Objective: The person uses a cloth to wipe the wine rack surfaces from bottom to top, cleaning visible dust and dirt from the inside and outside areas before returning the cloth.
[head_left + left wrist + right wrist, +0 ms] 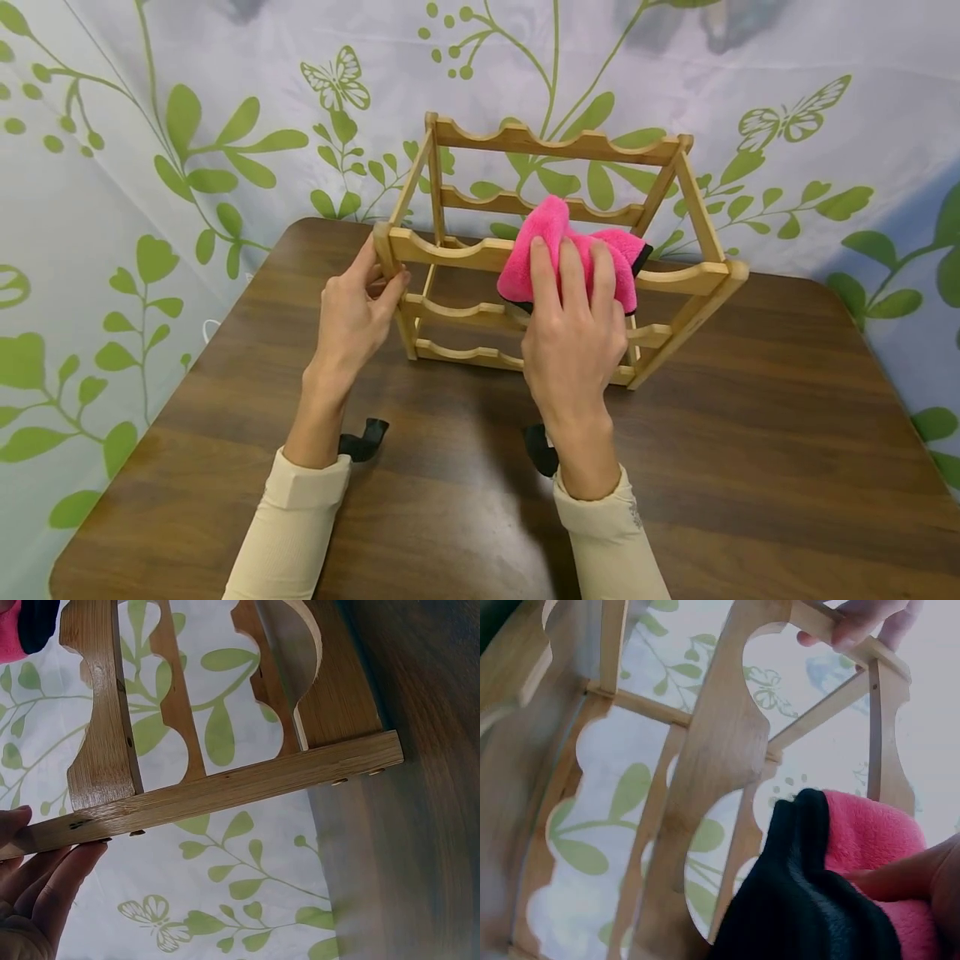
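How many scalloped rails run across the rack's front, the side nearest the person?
3: the top rail, partly under the pink cloth; the middle rail below it; the bottom rail, lowest. Cloth and right hand hide parts of them.

Wooden rack (487,254) partly hidden behind the pink cloth (551,219)

The cloth (553,223) is full-on hot pink with black edging, and the wine rack (487,256) is pale honey wood, kinda golden. Table (450,508) is dark brown with streaky grain, sleeves (292,521) are cream, backdrop (262,75) is whitish with green leaves (182,121) and butterflies (337,81).
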The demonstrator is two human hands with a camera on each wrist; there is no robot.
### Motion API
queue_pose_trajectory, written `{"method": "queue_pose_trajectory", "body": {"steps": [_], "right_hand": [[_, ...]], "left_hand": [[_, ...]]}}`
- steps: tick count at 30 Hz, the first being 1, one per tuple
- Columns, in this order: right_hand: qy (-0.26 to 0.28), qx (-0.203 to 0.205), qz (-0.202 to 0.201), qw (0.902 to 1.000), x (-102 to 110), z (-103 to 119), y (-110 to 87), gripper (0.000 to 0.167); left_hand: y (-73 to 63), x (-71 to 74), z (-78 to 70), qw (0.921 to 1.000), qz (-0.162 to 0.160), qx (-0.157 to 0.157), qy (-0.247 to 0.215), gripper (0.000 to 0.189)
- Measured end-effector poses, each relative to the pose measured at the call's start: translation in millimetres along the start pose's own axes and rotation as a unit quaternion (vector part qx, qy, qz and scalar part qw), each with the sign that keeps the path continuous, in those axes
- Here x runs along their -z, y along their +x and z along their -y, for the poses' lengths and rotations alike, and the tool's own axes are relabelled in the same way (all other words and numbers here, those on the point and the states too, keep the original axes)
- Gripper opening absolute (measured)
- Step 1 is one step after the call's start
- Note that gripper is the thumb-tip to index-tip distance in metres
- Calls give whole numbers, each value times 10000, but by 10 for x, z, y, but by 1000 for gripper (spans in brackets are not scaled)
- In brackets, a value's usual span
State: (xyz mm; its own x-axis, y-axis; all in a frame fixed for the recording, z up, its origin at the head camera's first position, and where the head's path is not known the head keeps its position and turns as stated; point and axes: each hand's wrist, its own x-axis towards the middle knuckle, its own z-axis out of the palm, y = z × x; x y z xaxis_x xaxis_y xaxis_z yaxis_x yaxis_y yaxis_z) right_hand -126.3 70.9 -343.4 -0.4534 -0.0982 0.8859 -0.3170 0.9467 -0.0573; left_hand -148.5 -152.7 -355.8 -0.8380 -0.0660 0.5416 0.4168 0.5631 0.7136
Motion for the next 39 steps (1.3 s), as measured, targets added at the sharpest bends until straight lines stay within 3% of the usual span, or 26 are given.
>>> {"method": "queue_pose_trajectory", "body": {"steps": [5,10,15,19,28,33,39], "right_hand": [[598,-50,-383,9975,-50,5,-31,30],[1483,8,-586,9872,-62,54,-23,26],[1883,557,-881,9766,-114,288,-45,24],[1750,1039,-891,9750,-176,484,-98,26],[781,1436,80,9865,-320,559,-171,32],[522,1425,171,9883,-323,557,-171,30],[690,1397,240,9875,-267,566,-153,29]], "left_hand": [[7,-3,-7,10000,19,20,11,29],[2,13,1,10000,23,-2,15,32],[0,35,30,10000,19,-30,31,36],[13,40,44,9999,36,-99,-9,39],[17,36,62,9998,117,-161,-72,50],[27,37,70,9994,186,-182,-212,48],[27,55,88,9994,202,-154,-236,48]]}}
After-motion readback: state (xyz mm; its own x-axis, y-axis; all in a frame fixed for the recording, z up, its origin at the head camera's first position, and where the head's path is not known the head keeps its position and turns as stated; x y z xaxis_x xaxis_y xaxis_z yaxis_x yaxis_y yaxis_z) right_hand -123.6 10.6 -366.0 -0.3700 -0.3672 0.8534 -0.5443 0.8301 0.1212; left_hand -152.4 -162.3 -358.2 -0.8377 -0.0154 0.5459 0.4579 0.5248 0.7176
